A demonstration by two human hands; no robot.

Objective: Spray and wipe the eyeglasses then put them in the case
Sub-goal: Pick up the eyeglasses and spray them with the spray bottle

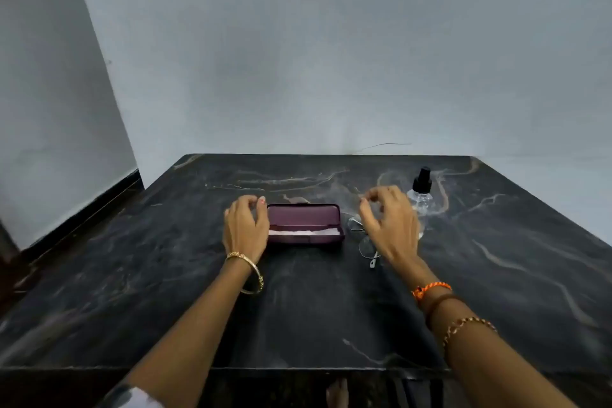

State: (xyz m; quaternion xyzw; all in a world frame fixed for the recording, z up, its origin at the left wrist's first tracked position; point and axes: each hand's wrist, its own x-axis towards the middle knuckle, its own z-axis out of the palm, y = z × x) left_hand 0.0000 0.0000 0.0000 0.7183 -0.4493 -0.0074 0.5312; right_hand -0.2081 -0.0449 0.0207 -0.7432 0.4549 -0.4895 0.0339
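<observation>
A maroon eyeglass case lies open on the dark marble table, with a pale folded cloth inside its lower half. My left hand hovers at the case's left end, fingers curled and apart, holding nothing. Thin-rimmed eyeglasses lie on the table just right of the case, partly hidden under my right hand. That hand floats above them with spread fingers and nothing in it. A clear spray bottle with a black nozzle stands upright behind my right hand.
A grey wall rises behind the table's far edge. The table's left edge drops to a dark floor strip by the side wall. A bare foot shows below the near edge.
</observation>
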